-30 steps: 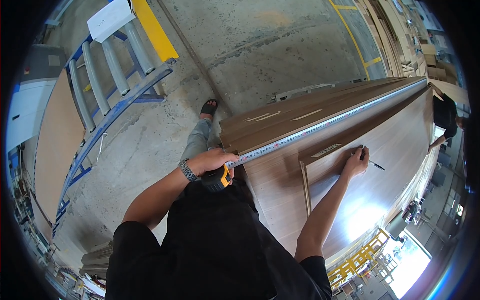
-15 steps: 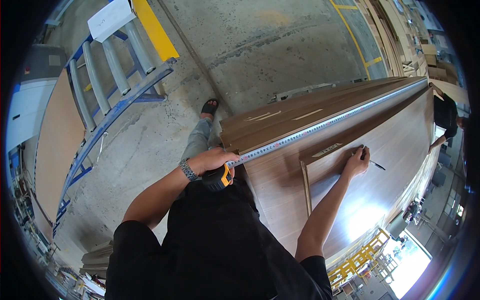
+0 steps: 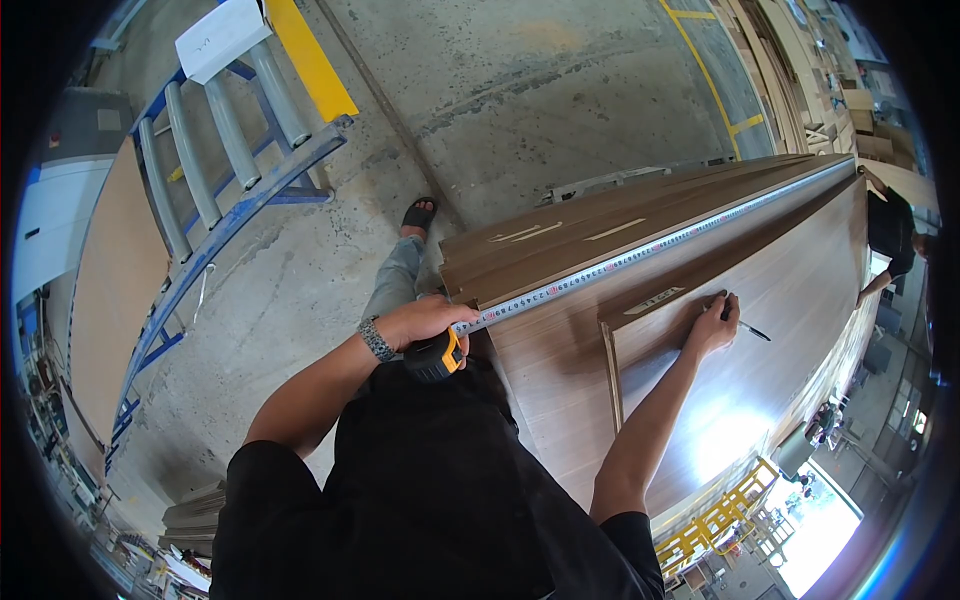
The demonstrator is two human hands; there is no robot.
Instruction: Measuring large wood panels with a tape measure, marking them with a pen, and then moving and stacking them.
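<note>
Likely light, hard-cased and best held by its body, a black-and-yellow tape measure (image 3: 432,358) sits clasped in the left hand (image 3: 425,320) off a brown wood-grain panel (image 3: 545,350)'s near corner, the right hand (image 3: 712,325) pinching a slim dark pen (image 3: 756,331).

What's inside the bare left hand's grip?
A black-and-yellow tape measure, its thin silver blade running along brown wood-grain panels. The left hand covers part of the tape measure; its palm is hidden.

brown stacked panels (image 3: 550,375) carry a tape blade (image 3: 656,245) near one edge
</note>
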